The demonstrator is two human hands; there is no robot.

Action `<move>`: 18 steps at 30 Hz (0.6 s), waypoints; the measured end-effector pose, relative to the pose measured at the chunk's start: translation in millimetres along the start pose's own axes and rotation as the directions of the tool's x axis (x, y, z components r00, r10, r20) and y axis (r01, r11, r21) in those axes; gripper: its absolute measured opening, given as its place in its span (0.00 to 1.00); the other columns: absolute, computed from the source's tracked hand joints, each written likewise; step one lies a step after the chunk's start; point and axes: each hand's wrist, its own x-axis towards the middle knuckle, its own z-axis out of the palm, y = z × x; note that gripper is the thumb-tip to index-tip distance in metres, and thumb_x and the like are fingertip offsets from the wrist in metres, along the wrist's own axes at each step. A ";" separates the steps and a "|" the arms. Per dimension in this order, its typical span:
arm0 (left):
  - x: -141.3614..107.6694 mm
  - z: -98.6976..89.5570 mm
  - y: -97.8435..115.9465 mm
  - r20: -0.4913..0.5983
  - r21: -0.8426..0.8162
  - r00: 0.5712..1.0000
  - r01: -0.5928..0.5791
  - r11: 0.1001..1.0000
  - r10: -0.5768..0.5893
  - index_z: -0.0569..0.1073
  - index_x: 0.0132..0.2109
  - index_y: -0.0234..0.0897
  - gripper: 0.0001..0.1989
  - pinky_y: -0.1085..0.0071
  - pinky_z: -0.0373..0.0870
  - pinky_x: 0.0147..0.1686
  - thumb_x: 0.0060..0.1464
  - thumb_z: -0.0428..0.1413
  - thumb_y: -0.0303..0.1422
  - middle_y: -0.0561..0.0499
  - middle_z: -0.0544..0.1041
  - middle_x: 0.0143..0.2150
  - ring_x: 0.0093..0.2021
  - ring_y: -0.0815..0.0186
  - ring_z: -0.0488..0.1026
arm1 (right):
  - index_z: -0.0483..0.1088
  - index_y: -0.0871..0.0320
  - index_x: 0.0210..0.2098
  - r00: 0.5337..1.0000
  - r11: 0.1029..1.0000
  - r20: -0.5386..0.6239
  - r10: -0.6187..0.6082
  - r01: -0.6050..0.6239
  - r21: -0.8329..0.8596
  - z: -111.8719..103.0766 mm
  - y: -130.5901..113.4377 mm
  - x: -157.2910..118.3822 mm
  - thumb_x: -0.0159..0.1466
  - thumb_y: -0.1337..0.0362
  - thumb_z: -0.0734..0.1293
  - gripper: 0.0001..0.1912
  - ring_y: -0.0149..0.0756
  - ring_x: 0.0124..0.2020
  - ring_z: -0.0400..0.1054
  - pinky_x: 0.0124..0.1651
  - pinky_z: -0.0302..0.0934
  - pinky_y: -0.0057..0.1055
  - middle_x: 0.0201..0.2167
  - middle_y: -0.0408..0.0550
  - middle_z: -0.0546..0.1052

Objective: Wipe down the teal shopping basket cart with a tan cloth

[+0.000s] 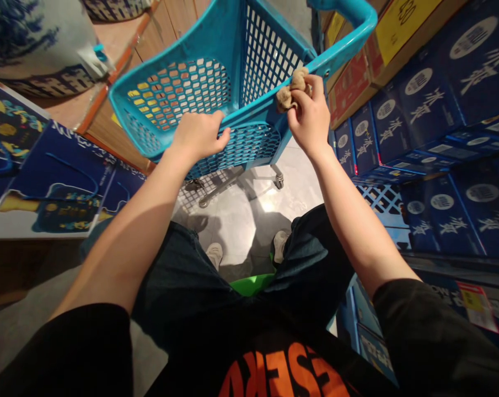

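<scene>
Well, at your far left, a big blue-and-white jar [30, 38] is standing on a wooden shelf [123, 44] with an orange edge. A small blue-green piece [100, 53] is poking out near the bottom of the jar. Below the shelf, dark blue gift boxes [61, 165] with pictures on them are sitting close together.

Next, your left hand [199, 135] is holding the near rim of the blue shopping cart [236, 60]. Your fingers are curling over the rim, and your thumb is pointing along its outer side. The cart is standing just in front of you, and its walls are showing lots of little holes. Its wheels are resting on the shiny pale floor [241, 220]. Your two light shoes [214, 255] are showing below it, and something bright green [253, 284] is peeking out between your legs.

Farther right, a fuzzy tan cloth [285, 99] is lying bunched up against the same rim, near the handle [348, 47]. Your right hand [313, 113] is pinching that cloth with bent fingers.

Past the handle, a yellow sign [404, 25] is showing "430". Beside you on the right, blue boxes [402, 129] with white Chinese writing are standing in rows, and a light blue crate [387, 212] is sitting by them.
</scene>
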 end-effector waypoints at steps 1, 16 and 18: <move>-0.1 0.3 -0.3 -0.002 0.003 1.000 -0.011 1.000 0.011 0.72 0.65 0.33 0.31 0.48 0.65 0.57 0.68 0.44 0.49 0.32 0.81 0.54 0.62 0.34 0.74 | 0.71 0.43 0.59 0.999 1.000 -0.041 0.018 -0.018 -0.007 1.0 4.3 0.9 0.74 0.49 0.60 0.18 0.55 0.74 0.63 0.71 0.70 0.60 0.72 0.50 0.66; -0.7 -0.9 1.2 0.009 0.020 1.000 -0.021 1.000 0.021 0.72 0.65 0.33 0.29 0.47 0.66 0.57 0.68 0.45 0.46 0.32 0.80 0.54 0.59 0.35 0.75 | 0.69 0.44 0.61 0.994 1.000 -0.105 0.024 -0.024 -0.007 0.2 11.3 0.6 0.75 0.50 0.59 0.20 0.58 0.75 0.62 0.72 0.67 0.64 0.72 0.54 0.66; -0.2 -0.5 0.8 0.011 0.020 1.000 -0.022 1.000 0.022 0.72 0.65 0.33 0.29 0.47 0.66 0.57 0.68 0.45 0.46 0.31 0.80 0.54 0.59 0.35 0.75 | 0.68 0.45 0.64 0.994 1.000 -0.109 0.026 -0.025 0.005 7.6 4.1 -4.0 0.74 0.51 0.60 0.21 0.59 0.76 0.60 0.74 0.65 0.66 0.72 0.55 0.65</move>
